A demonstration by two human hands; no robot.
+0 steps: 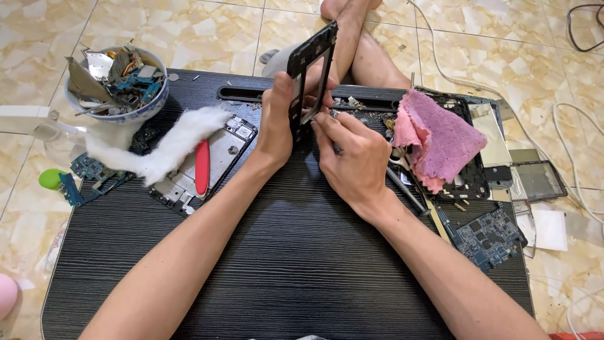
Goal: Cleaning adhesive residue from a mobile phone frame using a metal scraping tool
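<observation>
Two bare hands are meeting over the far middle of a dark, wood-grained bench (296,264) that is sitting on a marbled tile floor (207,28). The left hand (277,123) is closing around a black phone frame (310,69), holding it upright on its long edge with the thumb on the near side and the fingers wrapping behind, so the open window of the frame is facing sideways above the bench's far edge. The right hand (353,160) is curling partly shut just beside it, its fingertips (322,119) pressing against the lower end of the frame; whether they are pinching a small tool or part is too small to tell. Toward the left of the bench a silver phone chassis (214,157) is lying flat, with a red pry tool (202,167) resting on it and a wad of white cotton (157,148) draping across its far end. At the far left corner a blue-and-white bowl (119,88) is holding scrap parts. Near the right edge a pink cloth (434,138) is lying crumpled over a black tray (472,182), and a blue circuit board (491,236) is sitting close to the right edge, nearer the person.
</observation>
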